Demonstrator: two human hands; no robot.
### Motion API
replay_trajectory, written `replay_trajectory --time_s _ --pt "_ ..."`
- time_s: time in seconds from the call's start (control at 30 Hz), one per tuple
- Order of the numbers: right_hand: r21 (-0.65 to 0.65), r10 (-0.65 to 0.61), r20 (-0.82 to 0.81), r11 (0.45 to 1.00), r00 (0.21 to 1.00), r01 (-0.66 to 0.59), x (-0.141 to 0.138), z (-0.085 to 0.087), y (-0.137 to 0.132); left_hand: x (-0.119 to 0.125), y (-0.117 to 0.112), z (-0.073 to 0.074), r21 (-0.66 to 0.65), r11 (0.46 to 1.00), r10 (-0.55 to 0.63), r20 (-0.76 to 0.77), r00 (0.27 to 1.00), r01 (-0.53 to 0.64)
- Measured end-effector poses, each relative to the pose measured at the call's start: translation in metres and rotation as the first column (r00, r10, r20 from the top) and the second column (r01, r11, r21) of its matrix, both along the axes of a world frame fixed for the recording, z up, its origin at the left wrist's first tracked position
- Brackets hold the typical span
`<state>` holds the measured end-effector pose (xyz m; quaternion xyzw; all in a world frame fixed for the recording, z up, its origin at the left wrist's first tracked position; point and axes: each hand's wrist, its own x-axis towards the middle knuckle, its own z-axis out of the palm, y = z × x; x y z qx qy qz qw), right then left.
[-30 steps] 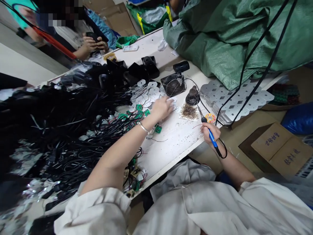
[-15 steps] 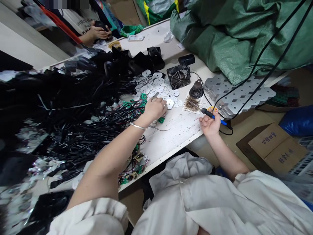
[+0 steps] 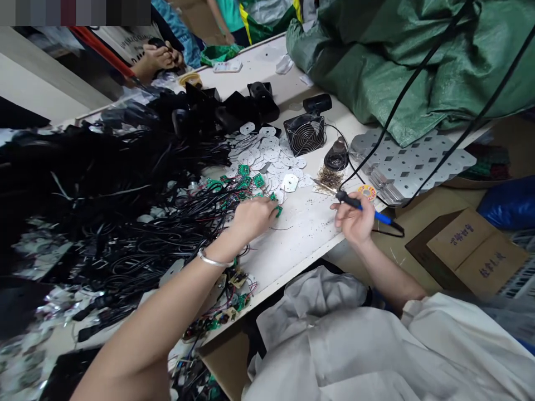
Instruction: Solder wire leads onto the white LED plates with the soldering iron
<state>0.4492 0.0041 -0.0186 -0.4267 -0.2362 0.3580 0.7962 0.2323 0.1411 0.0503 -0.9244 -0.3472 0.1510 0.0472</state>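
My left hand is closed at the edge of the parts heap, its fingertips on a small green circuit board. The fingers partly hide the board. A white hexagonal plate lies just beyond. In my right hand is a soldering iron with a blue and black handle, its metal tip pointing left over a patch of brown solder bits. A yellow-labelled solder spool is beside that hand. More green boards with black cables lie left of the plates.
A black fan and a round black iron stand are behind the solder bits. Punched grey sheets lie right, below a green tarp. Black cables fill the left. Across the table another person's hands hold something black.
My left hand has moved off the white plates, toward me and slightly left, and now touches a green board. My right hand has shifted slightly left and lower with the soldering iron.
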Motion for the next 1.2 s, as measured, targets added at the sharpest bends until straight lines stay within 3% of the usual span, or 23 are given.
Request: replay_trajectory --time_s 0.03,0.07,0.13,0.17,0.2,0.27,0.4,0.5,0.7,0.9,0.97,1.03,1.1,1.13,1.2 --pt "0.05 -0.05 0.236 0.998 0.97 0.039 -0.005 -0.004 0.0 -0.003 -0.004 0.001 -0.023 1.0 -0.015 -0.019 1.0 0.014" --pt "0.108 -0.102 0.491 0.993 0.865 0.056 -0.008 -0.008 0.0 -0.009 -0.009 0.001 -0.042 0.999 -0.026 -0.024 0.999 0.025" --pt "0.207 -0.196 0.851 0.978 0.487 0.032 -0.013 -0.015 0.003 -0.026 -0.018 -0.002 -0.071 0.996 -0.051 0.007 0.999 0.051" --pt "0.237 -0.227 0.925 0.972 0.305 0.006 -0.014 -0.017 0.005 -0.038 -0.023 -0.005 -0.081 0.994 -0.064 0.042 0.997 0.068" --pt "0.254 -0.249 0.952 0.967 0.177 -0.011 -0.014 -0.019 0.007 -0.052 -0.028 -0.009 -0.088 0.991 -0.09 0.085 0.992 0.097" --pt "0.254 -0.252 0.963 0.967 0.09 -0.005 -0.014 -0.019 0.012 -0.082 -0.038 -0.022 -0.048 0.984 -0.159 0.182 0.97 0.17" --pt "0.112 -0.127 0.98 0.988 0.154 0.108 -0.016 -0.013 0.016 -0.132 -0.056 -0.05 0.052 0.976 -0.217 0.218 0.952 0.211" --pt "0.023 -0.049 0.98 0.991 0.194 0.133 -0.017 -0.008 0.015 -0.148 -0.064 -0.06 0.045 0.98 -0.199 0.235 0.951 0.194" --pt "-0.068 0.05 0.971 0.995 0.232 0.067 -0.014 -0.007 0.013 -0.153 -0.057 -0.055 0.04 0.938 -0.337 0.323 0.884 0.343" --pt "-0.066 0.047 0.955 0.996 0.292 0.055 -0.009 -0.013 0.007 -0.157 -0.052 -0.053 0.017 0.926 -0.359 0.34 0.869 0.376" --pt "-0.115 0.099 0.913 0.993 0.395 0.018 -0.01 -0.013 0.005 -0.158 -0.053 -0.054 0.018 0.924 -0.366 0.332 0.869 0.382" --pt "-0.187 0.166 0.763 0.982 0.624 -0.033 -0.01 -0.013 0.004 -0.157 -0.052 -0.053 0.028 0.924 -0.368 0.335 0.867 0.382" --pt "-0.187 0.167 0.484 0.979 0.859 -0.086 -0.008 -0.013 0.008 -0.153 -0.051 -0.052 0.038 0.924 -0.37 0.349 0.861 0.381" --pt "-0.163 0.147 0.326 0.982 0.934 -0.098 -0.006 -0.012 0.012 -0.151 -0.051 -0.05 0.04 0.923 -0.372 0.354 0.858 0.383" --pt "-0.131 0.12 0.05 0.985 0.991 -0.113 -0.001 -0.01 0.021 -0.145 -0.049 -0.048 0.044 0.922 -0.373 0.363 0.854 0.384"
